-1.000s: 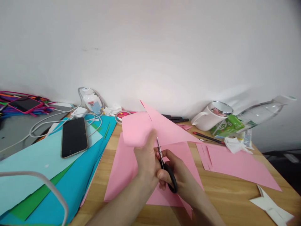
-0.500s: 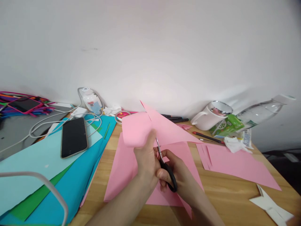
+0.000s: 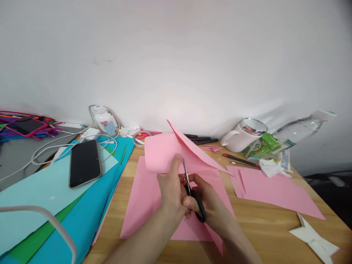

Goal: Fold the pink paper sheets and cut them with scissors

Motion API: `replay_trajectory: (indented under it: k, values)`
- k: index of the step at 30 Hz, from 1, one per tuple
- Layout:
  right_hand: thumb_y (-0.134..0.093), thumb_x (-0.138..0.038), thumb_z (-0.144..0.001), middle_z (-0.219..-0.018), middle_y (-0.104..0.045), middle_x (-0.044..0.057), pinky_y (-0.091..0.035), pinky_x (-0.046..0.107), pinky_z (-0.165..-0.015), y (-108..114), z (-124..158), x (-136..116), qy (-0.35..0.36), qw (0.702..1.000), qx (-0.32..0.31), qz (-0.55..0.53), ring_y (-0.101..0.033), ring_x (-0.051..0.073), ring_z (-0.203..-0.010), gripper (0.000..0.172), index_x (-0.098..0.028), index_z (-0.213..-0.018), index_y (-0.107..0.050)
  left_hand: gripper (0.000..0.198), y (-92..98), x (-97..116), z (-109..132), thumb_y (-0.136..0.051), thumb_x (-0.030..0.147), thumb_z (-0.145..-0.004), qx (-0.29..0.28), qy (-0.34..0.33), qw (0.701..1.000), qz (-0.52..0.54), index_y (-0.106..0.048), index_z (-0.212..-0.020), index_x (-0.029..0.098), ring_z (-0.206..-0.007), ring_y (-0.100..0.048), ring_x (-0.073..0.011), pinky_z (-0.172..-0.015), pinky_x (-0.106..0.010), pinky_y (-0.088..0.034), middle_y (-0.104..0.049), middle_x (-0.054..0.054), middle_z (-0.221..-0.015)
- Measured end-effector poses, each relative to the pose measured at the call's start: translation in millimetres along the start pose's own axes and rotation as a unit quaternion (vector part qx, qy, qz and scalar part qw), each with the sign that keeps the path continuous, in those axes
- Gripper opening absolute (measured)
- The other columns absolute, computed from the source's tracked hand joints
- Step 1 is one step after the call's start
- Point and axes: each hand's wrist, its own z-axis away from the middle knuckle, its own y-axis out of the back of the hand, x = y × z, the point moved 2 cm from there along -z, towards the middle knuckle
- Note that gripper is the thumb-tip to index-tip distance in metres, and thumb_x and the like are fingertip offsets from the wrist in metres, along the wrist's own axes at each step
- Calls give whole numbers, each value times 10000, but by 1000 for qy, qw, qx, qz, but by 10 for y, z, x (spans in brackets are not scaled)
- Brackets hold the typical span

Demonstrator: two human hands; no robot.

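Observation:
My left hand pinches a curled sheet of pink paper, its thumb lying on top. In my right hand is a pair of scissors with black handles, thumb and fingers through the loops. The blades point away from me and up, at the paper beside my left thumb. A cut pink flap stands off to the right of the blades, curling upward. Beneath both hands, more pink paper lies flat on the wooden table. How far the blades are apart is hard to tell.
Left are a phone, white cable and blue and green sheets. A white mug, plastic bottle, green packet and pens stand or lie at the back right. Pink sheets and a folded white paper piece lie right.
The cut flap has curled up and over, its right tip now lower and further left. Both hands keep nearly the same place and grip. The view has shifted slightly.

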Motion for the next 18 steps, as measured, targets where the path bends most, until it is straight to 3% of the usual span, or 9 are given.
replay_trajectory:
  k: [5, 8, 18]
  values:
    - [-778, -482, -627, -614, -579, -43, -412, 215, -469, 12, 10, -11, -5, 1000, 9, 3, -506, 92, -466, 542, -207, -887, -390, 490, -27, 19, 35, -635, 608, -558, 5, -22, 1000, -14, -366, -453, 211, -240, -361, -133, -209, -246, -200, -354, 39, -380]
    - [-769, -494, -635, -677, -605, -23, -443, 240, -506, 32, 6, -6, -3, 1000, -1, 2, -534, 102, -489, 529, -212, -879, -394, 417, -8, 18, 13, -658, 509, -590, 10, -45, 999, 8, -408, -480, 194, -244, -354, -111, -238, -227, -212, -383, 42, -378]
    - [-698, -573, -683, -746, -607, 14, -448, 298, -649, -16, -55, 39, -11, 999, -29, -25, -577, 145, -643, 506, -193, -889, -435, 342, 182, 1, -190, -635, 461, -660, -155, -13, 982, 108, -579, -659, 123, -337, -485, -123, -331, -231, -361, -603, -41, -530]
